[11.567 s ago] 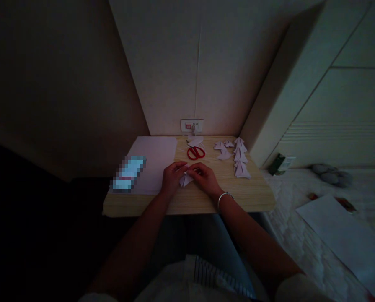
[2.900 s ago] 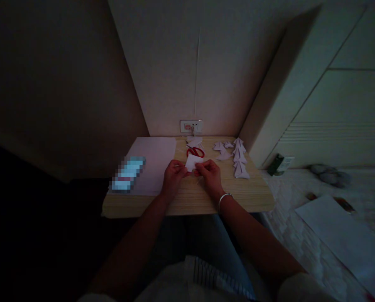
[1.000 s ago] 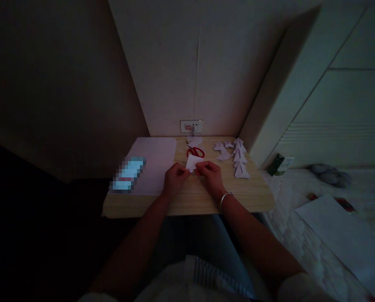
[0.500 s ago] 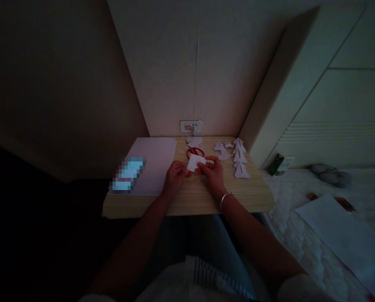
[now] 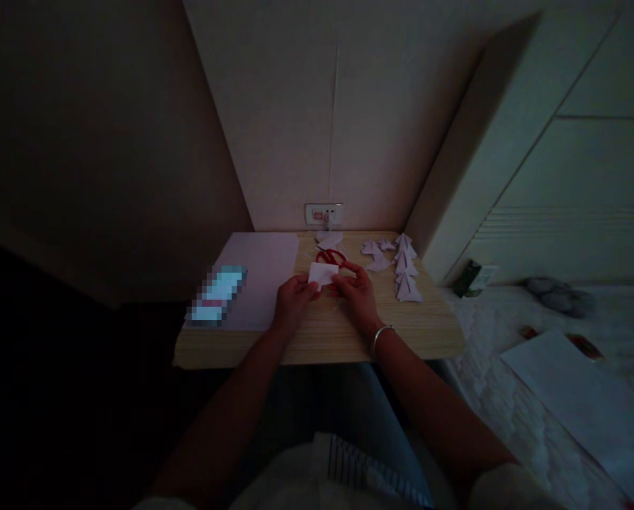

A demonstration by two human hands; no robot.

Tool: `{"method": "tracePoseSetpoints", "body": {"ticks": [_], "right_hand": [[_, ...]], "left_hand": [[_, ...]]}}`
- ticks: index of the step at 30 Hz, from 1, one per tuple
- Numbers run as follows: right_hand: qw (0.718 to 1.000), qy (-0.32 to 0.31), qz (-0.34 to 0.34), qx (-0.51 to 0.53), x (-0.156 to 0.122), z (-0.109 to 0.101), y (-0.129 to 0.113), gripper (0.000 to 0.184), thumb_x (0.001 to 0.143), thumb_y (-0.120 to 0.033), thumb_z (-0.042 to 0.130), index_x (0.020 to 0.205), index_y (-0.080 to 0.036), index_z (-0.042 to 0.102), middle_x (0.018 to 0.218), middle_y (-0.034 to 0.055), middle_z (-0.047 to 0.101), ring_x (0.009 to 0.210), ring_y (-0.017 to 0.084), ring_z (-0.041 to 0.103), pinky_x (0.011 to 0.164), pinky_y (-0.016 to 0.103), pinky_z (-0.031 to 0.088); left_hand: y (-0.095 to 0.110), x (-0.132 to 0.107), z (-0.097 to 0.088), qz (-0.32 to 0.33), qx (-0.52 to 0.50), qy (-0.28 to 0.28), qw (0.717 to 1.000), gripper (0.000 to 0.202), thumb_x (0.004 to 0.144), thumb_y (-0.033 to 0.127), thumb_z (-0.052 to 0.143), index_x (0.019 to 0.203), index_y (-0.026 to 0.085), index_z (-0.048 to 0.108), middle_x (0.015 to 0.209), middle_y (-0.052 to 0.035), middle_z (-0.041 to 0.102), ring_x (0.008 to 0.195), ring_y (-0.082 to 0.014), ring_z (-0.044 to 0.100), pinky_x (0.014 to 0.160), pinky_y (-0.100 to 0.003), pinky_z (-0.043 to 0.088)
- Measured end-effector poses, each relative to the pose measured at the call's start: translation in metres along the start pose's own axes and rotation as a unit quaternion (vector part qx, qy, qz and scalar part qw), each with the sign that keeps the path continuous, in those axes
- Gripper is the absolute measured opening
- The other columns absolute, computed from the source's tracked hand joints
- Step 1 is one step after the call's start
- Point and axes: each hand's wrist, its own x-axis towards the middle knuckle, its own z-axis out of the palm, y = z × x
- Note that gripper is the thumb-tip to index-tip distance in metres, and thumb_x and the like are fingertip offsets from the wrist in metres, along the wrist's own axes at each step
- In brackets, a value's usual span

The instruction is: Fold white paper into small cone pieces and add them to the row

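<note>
While we pinch small white paper point(image 5: 323, 272) near frame centre, left hand point(image 5: 294, 294) gripping lower-left corner, right hand point(image 5: 355, 290) lower-right, we judge it light, bendable, easily creased; best held by edges.

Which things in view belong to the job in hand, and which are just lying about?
Likely in the job:
small white paper, held by left hand and right hand
red-handled scissors
folded paper pieces
white sheet under phone

Likely lying about:
phone (screen obscured, unsure)
green box
gray bundle
</note>
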Motion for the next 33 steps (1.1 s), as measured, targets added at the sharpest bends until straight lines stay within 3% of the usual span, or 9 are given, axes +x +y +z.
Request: {"method": "tracePoseSetpoints", "body": {"ticks": [10,17,23,33], "right_hand": [[0.998,0.003,-0.049,-0.035,-0.0008,0.0015,-0.0008,0.039,0.068,-0.030,0.069,0.102,-0.022,0.052,0.058,-0.0063,0.059,0.054,0.012,0.055,0.059,0.026,0.044],[1.000,-0.016,-0.014,-0.019,0.0001,0.0026,0.0031,0.040,0.068,-0.034,0.068,0.103,-0.023,0.052,0.059,-0.0057,0.060,0.053,0.013,0.056,0.060,0.028,0.045],[0.999,-0.027,0.006,-0.017,0.0018,0.0011,0.0061,0.038,0.061,-0.030,0.074,0.093,-0.022,0.055,0.061,-0.0063,0.059,0.053,0.011,0.054,0.056,0.025,0.043],[0.997,-0.066,0.007,-0.045,-0.0036,0.0053,0.0007,0.044,0.063,-0.030,0.072,0.104,-0.023,0.057,0.057,-0.0066,0.056,0.053,0.012,0.054,0.055,0.026,0.041]], "left_hand": [[0.0007,-0.0008,0.0011,-0.006,0.001,-0.021,1.000,0.028,0.060,0.029,0.074,0.080,0.014,0.061,0.071,-0.0016,0.068,0.063,-0.0123,0.062,0.068,-0.028,0.053],[0.0007,-0.0001,0.0004,0.011,0.003,0.014,1.000,0.025,0.060,0.029,0.072,0.076,0.014,0.060,0.069,-0.0011,0.067,0.061,-0.0121,0.062,0.063,-0.027,0.052],[-0.0005,-0.0001,-0.0011,0.011,0.024,-0.012,1.000,0.027,0.060,0.030,0.073,0.079,0.014,0.060,0.069,-0.0007,0.067,0.061,-0.0121,0.061,0.062,-0.025,0.050],[-0.0025,0.0012,-0.0031,0.036,0.052,-0.012,0.998,0.033,0.059,0.028,0.074,0.084,0.016,0.057,0.075,-0.0003,0.068,0.065,-0.0131,0.061,0.063,-0.025,0.047]]}}
